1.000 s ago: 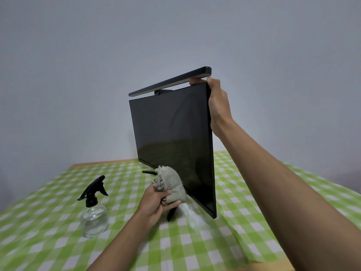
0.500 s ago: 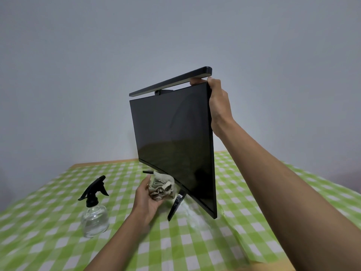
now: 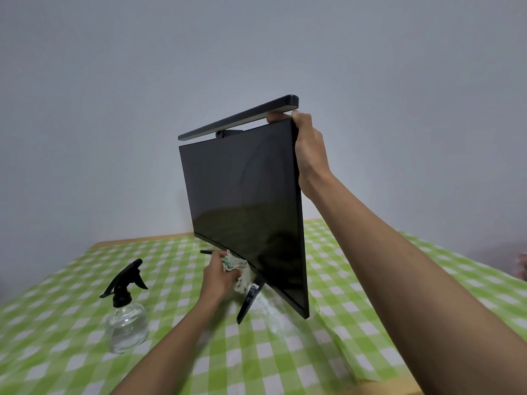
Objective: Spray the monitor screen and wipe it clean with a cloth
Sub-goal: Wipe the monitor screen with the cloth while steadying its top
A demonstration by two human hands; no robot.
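Closest to me, two bare forearms reach out over a green-and-white checked tablecloth (image 3: 350, 283). On the person's left, a clear round spray bottle (image 3: 127, 319) with a black trigger head stands upright on the cloth cover, well apart from either hand and with nobody touching it.

A little further in, the left hand (image 3: 218, 276) has its fingers curled round a bunched, pale cloth (image 3: 239, 269). The cloth sits at the fingertip side of that hand, up against the lower edge of the monitor (image 3: 245, 206) near its left half. I cannot tell whether it touches the glass or only the bottom bezel. Just beside the cloth, on its right, the black stand leg (image 3: 248, 302) slants down to the table, and a glossy patch shows on the cover next to it.

The monitor stands on the table, turned at an angle, its dark screen facing the person's left. Higher up, the right hand (image 3: 309, 155) grips the screen's top right corner, with the fingers wrapped over the edge. Above it a slim black light bar (image 3: 239, 118) runs along the top of the monitor. Beyond that are the table's wooden far edge (image 3: 148, 239) and a plain grey wall (image 3: 114, 95).
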